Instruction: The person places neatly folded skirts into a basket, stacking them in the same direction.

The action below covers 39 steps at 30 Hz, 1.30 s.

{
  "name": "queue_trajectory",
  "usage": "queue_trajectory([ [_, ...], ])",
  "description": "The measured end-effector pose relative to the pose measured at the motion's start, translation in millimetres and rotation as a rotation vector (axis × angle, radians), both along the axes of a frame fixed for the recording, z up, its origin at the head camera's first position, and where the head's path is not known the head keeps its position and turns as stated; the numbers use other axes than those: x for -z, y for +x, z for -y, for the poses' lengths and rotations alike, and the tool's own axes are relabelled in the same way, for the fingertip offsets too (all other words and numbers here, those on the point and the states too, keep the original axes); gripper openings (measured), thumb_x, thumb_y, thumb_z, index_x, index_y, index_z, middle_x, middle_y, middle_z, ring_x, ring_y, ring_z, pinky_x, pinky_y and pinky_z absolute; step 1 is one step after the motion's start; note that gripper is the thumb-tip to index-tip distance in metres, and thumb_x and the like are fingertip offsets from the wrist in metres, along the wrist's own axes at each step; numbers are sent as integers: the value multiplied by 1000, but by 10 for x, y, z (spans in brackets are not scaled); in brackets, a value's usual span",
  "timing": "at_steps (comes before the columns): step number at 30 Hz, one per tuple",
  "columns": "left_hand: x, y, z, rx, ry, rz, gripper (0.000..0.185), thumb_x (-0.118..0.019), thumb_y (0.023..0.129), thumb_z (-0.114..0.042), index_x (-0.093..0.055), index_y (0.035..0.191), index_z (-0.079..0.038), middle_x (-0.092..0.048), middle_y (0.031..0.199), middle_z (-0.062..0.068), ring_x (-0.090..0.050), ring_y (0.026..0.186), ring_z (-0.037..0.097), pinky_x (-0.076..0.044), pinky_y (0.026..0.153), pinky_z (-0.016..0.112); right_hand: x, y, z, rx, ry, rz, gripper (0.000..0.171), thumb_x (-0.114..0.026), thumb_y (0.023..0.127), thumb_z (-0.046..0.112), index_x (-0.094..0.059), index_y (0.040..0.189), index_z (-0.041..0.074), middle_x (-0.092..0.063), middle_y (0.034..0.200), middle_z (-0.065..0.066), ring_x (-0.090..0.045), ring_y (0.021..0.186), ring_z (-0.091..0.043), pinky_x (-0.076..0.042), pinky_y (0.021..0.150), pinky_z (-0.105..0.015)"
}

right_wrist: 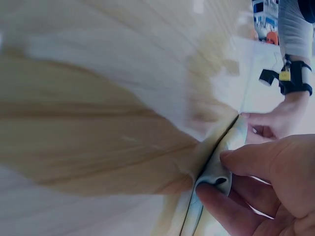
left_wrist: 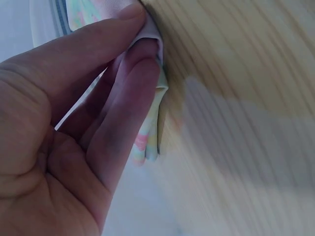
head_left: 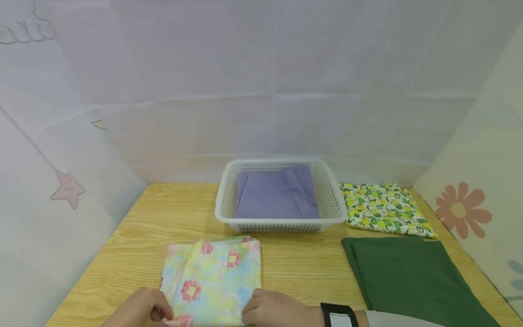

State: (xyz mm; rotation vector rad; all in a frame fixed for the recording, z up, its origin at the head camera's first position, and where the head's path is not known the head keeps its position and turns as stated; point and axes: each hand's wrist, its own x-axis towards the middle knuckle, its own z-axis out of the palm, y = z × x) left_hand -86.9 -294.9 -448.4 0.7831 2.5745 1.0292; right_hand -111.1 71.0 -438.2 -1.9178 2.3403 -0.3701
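On the left wrist's black strap [right_wrist: 297,84], a small yellow label [right_wrist: 285,75] is showing, its marks too small to read. The right wrist's band [head_left: 339,314] is carrying a pale rectangle, blank as far as can be seen.

The surface [head_left: 300,268] is showing long wood grain, with pale patches lying across it in the right wrist view. White sheets [head_left: 278,91] are enclosing its far, left and right edges, a pink star [head_left: 68,188] hanging in print at left and a red flower [head_left: 459,210] spreading at right.

The floral cloth [head_left: 218,277] is lying folded toward the near edge, left of centre. The left hand [head_left: 140,307] is pinching its near left part between thumb and fingers; the right hand [head_left: 282,309] is pinching its near right edge likewise.

At the far edge, a basket [head_left: 279,225] is holding purple cloth [head_left: 269,195]. Lemon cloth [head_left: 384,209] is occupying the far right corner; green cloth [head_left: 408,272] is lying along the right edge.
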Motion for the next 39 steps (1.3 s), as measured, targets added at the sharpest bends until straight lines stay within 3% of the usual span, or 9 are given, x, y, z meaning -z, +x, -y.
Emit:
queue_trajectory([
  [5,-49,-71,-367,45,2,18,6,-82,79,-17,-79,84,-15,-71,78,-12,-57,67,-8,-50,55,17,49,71,-347,21,-132,-32,30,-46,105,34,-73,107,21,-72,102,13,-59,93,4,-31,84,3],
  [12,-79,-136,-929,63,-26,51,10,-83,77,-10,-79,85,-15,-71,78,-11,-58,67,-8,-51,58,15,171,151,-856,62,-333,-126,16,-60,98,26,-75,101,20,-74,97,11,-61,88,2,-37,84,1],
  [20,-68,-171,-1336,182,38,-8,7,-80,83,-21,-80,86,-15,-73,81,-12,-59,69,-10,-51,59,12,99,150,-1294,73,-307,71,12,-61,97,21,-72,98,26,-70,93,16,-54,82,7,-32,80,3],
  [26,-88,-170,-1440,178,55,36,4,-79,82,-14,-80,86,-13,-72,78,-12,-58,65,-10,-51,57,13,53,161,-1400,106,-275,114,16,-60,99,19,-66,88,29,-60,79,17,-44,77,8,-28,77,3],
  [31,-120,-179,-1464,143,40,107,13,-80,79,-6,-80,89,-14,-72,80,-9,-60,67,-8,-52,60,14,10,178,-1467,136,-274,173,20,-60,98,12,-70,102,29,-67,97,17,-55,88,7,-38,80,-1],
  [34,-117,-188,-1419,150,99,124,16,-80,80,-7,-79,94,-12,-73,85,-8,-61,71,-6,-54,63,16,-31,164,-1551,153,-287,230,23,-61,98,10,-71,113,24,-71,108,10,-63,97,-1,-47,80,-9],
  [36,-105,-209,-1350,144,153,118,19,-80,80,-11,-78,98,-9,-72,87,-8,-62,73,-5,-55,64,17,-64,150,-1627,197,-295,327,24,-62,97,10,-71,117,19,-73,111,3,-66,100,-5,-53,80,-15],
  [39,-84,-290,-1183,84,203,111,27,-81,80,-18,-76,104,-5,-73,89,-3,-64,75,-3,-57,66,19,-107,122,-1794,316,-318,565,26,-62,97,11,-69,122,8,-73,115,-10,-68,103,-9,-58,76,-23],
])
